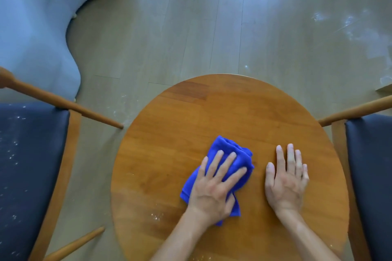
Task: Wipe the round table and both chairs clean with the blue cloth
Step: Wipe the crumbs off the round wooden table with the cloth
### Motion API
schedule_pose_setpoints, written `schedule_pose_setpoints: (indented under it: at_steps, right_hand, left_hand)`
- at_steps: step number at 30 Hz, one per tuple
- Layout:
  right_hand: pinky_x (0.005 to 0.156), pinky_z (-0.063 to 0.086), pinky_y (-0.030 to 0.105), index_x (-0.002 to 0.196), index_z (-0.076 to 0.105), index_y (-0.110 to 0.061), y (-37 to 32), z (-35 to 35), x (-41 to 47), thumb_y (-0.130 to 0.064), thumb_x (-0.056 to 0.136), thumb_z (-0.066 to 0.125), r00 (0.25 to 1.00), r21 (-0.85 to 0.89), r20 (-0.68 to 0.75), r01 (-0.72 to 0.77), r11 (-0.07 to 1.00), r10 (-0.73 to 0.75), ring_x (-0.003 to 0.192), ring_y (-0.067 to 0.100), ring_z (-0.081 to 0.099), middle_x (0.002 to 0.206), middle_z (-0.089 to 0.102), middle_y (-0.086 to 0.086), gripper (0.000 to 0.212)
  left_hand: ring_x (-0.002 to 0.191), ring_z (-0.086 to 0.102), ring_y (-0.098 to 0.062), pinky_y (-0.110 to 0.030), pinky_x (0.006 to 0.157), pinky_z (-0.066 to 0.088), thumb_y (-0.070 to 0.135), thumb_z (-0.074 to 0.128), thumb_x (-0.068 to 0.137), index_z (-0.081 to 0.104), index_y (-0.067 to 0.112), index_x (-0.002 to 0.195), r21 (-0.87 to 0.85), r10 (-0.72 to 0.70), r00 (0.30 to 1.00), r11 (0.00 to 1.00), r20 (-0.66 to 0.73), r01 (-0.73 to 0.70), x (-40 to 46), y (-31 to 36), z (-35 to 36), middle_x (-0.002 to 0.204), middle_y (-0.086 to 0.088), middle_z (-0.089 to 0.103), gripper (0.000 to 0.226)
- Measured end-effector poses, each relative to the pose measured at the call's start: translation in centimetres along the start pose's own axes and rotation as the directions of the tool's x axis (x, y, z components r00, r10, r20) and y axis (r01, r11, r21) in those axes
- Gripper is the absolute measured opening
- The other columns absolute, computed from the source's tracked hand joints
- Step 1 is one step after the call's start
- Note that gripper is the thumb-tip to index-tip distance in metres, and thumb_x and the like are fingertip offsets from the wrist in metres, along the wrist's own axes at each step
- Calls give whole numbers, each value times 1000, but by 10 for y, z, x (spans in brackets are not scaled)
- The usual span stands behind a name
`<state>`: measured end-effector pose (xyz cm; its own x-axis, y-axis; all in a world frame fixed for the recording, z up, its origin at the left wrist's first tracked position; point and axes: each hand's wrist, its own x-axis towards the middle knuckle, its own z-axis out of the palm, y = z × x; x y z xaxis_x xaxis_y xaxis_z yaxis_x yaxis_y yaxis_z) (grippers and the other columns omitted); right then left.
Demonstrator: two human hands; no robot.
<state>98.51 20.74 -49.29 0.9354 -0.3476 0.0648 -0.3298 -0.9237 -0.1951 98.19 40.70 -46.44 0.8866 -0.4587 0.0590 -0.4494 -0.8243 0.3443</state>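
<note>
While both forearms reach in from six o'clock, the left hand [214,184] lies flat on the crumpled bright blue microfibre cloth [224,167], its fingers [230,160] straight and spread, pressing the cloth down rather than curling round it. The cloth sits on the round, warm-brown wooden counter [212,112], a little toward seven o'clock of the counter's middle, with folds showing beyond the fingertips toward eleven o'clock and a corner poking out below the wrist. Just beside it, toward three o'clock, the right hand [285,182] rests palm-down on bare wood, fingers straight and close together, holding nothing; the two hands are near each other but apart.

At the counter's near edge, around six to seven o'clock, pale crumbs or specks [157,216] are scattered on the wood. At nine o'clock stands a wooden-framed chair with a dark navy padded seat [31,154], its seat dotted with white specks and the tip of its rounded wooden armrest close to the counter's rim. At three o'clock stands a matching navy-seated wooden chair [371,165], its frame just beside the counter's edge.

Beyond the counter, toward twelve o'clock, the pale wood-plank floor [191,27] shows whitish dusty smears, heaviest toward two o'clock. At ten to eleven o'clock a light blue-grey upholstered piece with a curving edge [38,27] stands on the floor.
</note>
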Motion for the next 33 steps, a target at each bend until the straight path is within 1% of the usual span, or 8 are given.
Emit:
schedule_pose_setpoints:
  at_steps: [5,8,11,16,20,24,28,33]
  right_hand:
    - [114,21,54,146,39,-13,-3,0,-2,-37,95,26,1000,2,13,-12,1000,12,145,30,23,156,29,13,57]
    - [114,20,54,146,38,-12,-4,0,-3,-36,95,25,1000,-7,13,-17,1000,17,145,32,22,156,28,14,58]
    - [114,21,55,146,38,-11,-6,0,-4,-35,96,25,1000,-21,8,-13,1000,13,144,33,23,155,29,16,58]
    - [114,20,54,146,38,-11,-1,1,-4,-36,95,26,1000,-12,3,8,1000,-8,144,33,24,155,30,16,57]
    - [114,20,53,146,39,-12,1,2,-3,-37,95,27,1000,-8,1,13,1000,-13,144,32,24,155,29,14,57]
    - [116,16,52,148,35,-14,-1,0,-4,-40,95,22,999,-4,35,0,1000,0,146,30,19,157,25,12,60]
    - [117,14,51,149,32,-14,-2,0,-4,-40,96,20,998,-11,53,-13,1000,13,147,30,16,158,22,12,61]
    - [118,14,51,149,31,-13,-2,1,-4,-37,97,21,998,-22,56,-4,1000,5,147,31,17,158,22,13,58]
  left_hand:
    - [141,30,-35,-60,104,36,33,48,74,50,23,137,61,-461,876,879,-142,473,-63,-127,-46,153,-8,38,65]
    - [139,31,-39,-61,102,38,33,43,78,52,16,137,64,-607,775,778,-178,625,-107,-126,-52,151,-12,39,62]
    - [139,32,-39,-59,105,34,32,46,75,47,21,138,56,-556,818,821,-147,568,-120,-57,-31,151,-11,37,64]
    - [143,31,-30,-55,107,29,36,60,65,48,35,138,-16,-162,987,987,18,162,-81,61,5,155,0,36,74]
    - [146,26,-27,-56,110,28,30,59,69,46,35,140,-35,36,999,999,26,-35,-69,36,4,156,2,34,73]
    - [143,28,-32,-60,105,35,30,52,72,46,29,140,37,-271,958,961,-97,275,-85,-81,-29,154,-5,36,68]
    - [141,28,-38,-60,105,36,34,42,79,50,17,139,35,-637,751,758,-171,651,-119,-126,-51,154,-11,34,62]
    - [141,31,-38,-60,107,32,29,48,77,44,23,140,71,-504,852,853,-142,517,-150,-17,-15,153,-12,36,64]
